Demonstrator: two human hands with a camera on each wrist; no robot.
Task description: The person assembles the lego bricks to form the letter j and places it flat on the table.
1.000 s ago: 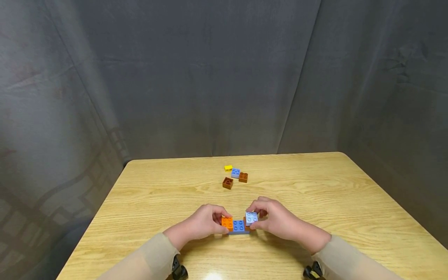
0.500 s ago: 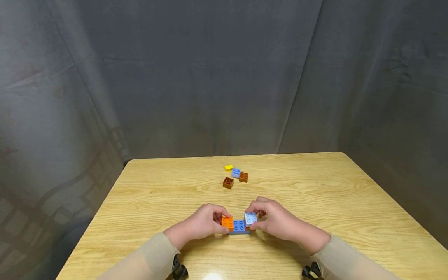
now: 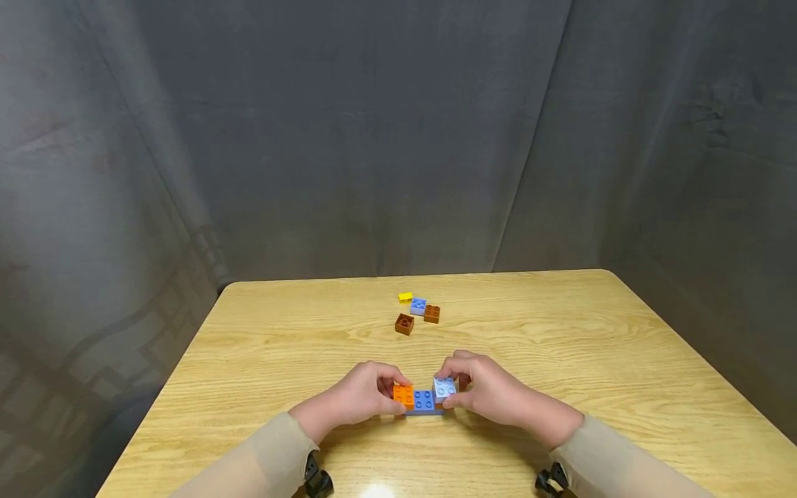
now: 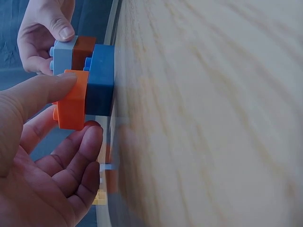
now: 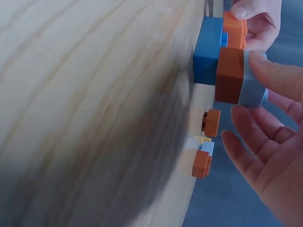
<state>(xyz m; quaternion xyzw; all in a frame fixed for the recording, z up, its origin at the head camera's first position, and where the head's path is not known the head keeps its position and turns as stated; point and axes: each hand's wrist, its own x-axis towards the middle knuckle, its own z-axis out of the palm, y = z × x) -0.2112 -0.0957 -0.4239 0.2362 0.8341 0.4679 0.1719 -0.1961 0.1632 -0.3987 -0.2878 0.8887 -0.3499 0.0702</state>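
A long blue building brick lies on the table between both hands. My left hand pinches an orange brick that sits on the blue brick's left end; the left wrist view shows the thumb on its side. Over the right end is a brown brick with a light blue brick on top of it. My right hand pinches the light blue brick between thumb and fingers. In the right wrist view the light blue and brown bricks line up face to face.
Farther back on the wooden table lie a yellow brick, another light blue brick and two brown ones, one with studs up and one hollow side up. A grey curtain hangs behind the table.
The light blue brick has shifted slightly left and lower, into line over the brown brick, with my right hand on it. My left hand and the orange brick stay nearly still.
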